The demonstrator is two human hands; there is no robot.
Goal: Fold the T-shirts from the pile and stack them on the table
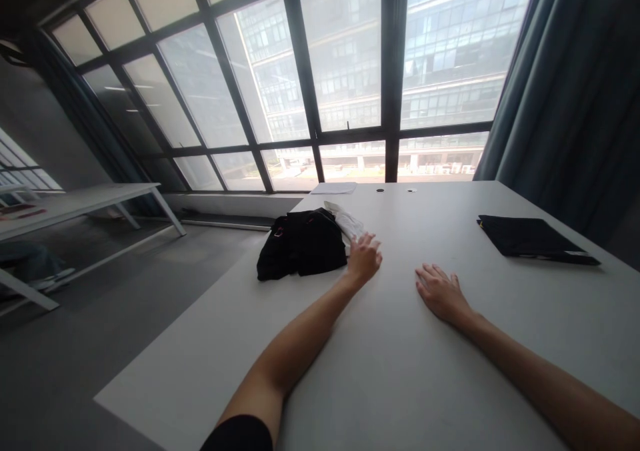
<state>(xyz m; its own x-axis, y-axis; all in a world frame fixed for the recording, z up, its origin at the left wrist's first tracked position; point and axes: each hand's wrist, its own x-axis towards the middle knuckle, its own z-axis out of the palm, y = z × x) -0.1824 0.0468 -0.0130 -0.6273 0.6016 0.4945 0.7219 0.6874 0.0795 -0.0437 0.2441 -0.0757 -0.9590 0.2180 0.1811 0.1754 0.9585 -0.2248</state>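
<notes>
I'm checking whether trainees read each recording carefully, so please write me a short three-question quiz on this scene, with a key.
1. Multiple choice: where is the rumpled black bundle relative to the left hand?
A: to its left
B: to its right
C: underneath it

2. True or false: the flat black item lies to the right of the right hand.

3. Fill in the blank: the right hand is palm ____ on the white table.

Key: 1. A; 2. True; 3. down

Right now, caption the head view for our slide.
Left hand near a black bundle, right hand on the white table before tall windows.
</notes>
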